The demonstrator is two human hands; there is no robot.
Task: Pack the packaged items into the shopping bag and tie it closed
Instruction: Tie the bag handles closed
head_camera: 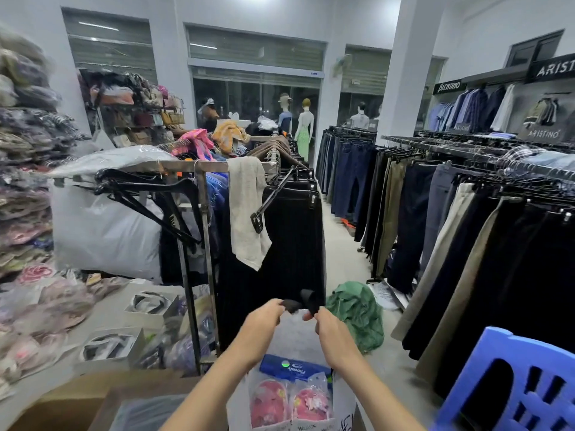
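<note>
A translucent white shopping bag (295, 337) hangs in front of me at the bottom centre. Through its side shows a packaged item (292, 396) with a blue header card and two pink pieces. The bag's black handles (303, 301) are gathered above its mouth. My left hand (264, 318) pinches the left handle end, and my right hand (328, 326) pinches the right one. The hands are close together, almost touching. Whether a knot is formed between them is hidden by the fingers.
A clothes rack (199, 213) with black garments and empty hangers stands just behind the bag. Boxed and bagged goods (112, 346) lie on the floor at left. A cardboard box (93, 399) is at bottom left. A green cloth (357, 312) lies in the aisle, and a blue plastic stool (513, 384) sits at bottom right.
</note>
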